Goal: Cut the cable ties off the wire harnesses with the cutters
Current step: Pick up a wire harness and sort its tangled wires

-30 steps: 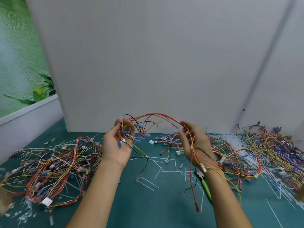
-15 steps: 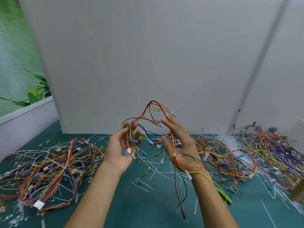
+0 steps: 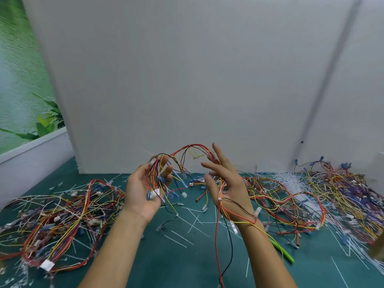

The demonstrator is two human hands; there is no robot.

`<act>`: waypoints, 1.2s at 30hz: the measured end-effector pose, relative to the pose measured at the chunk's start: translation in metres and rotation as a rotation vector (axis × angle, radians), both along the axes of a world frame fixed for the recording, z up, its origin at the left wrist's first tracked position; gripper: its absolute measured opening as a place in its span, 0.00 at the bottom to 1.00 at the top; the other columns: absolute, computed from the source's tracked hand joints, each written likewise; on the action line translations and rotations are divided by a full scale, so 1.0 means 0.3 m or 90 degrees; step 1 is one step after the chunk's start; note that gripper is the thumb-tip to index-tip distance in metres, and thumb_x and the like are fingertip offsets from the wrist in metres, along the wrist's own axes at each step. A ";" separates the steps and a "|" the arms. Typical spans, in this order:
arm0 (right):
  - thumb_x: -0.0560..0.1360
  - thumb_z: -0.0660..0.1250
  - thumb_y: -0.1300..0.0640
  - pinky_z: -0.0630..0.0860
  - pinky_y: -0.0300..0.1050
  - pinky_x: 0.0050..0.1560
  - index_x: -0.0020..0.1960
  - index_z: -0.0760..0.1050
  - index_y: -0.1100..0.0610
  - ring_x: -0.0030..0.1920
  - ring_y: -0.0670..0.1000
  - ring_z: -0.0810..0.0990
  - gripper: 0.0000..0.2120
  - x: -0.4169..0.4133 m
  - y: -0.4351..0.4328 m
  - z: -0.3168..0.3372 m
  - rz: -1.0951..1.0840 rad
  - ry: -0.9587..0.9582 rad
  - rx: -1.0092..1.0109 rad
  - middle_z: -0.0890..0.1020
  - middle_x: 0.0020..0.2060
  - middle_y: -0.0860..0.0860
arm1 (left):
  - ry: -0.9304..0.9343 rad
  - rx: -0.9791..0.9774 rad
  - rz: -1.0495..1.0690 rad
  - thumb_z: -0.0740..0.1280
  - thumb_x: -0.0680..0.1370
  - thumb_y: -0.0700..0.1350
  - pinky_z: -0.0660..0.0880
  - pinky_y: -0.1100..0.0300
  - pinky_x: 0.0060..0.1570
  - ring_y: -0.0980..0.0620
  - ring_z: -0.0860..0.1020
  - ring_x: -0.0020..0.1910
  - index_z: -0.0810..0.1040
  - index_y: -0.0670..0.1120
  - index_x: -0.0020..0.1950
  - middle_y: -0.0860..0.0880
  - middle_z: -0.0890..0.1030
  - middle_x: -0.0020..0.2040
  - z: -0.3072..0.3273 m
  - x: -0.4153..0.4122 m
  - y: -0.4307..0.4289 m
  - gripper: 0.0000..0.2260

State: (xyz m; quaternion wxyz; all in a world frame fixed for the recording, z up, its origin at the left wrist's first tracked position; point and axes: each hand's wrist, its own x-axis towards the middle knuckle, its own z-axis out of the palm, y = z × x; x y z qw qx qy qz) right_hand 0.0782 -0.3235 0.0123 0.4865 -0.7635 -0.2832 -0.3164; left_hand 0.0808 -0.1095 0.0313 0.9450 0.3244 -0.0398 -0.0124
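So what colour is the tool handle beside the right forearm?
The cutters' handle is bright green, seen in the head view.

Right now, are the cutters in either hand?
No: the green-handled cutters lie on the mat by the right forearm, while the left hand grips the wire harness and the right hand is spread among its wires.

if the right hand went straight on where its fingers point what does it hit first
The right hand points up and away: beyond the harness draped on it, likely the wall, depth unclear.
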 end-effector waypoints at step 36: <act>0.71 0.81 0.51 0.82 0.44 0.60 0.67 0.78 0.45 0.50 0.48 0.88 0.26 -0.018 -0.025 -0.021 0.180 0.441 -0.101 0.81 0.60 0.45 | 0.100 -0.184 0.063 0.49 0.82 0.31 0.79 0.66 0.35 0.44 0.78 0.65 0.70 0.35 0.68 0.41 0.83 0.60 -0.028 0.005 -0.065 0.17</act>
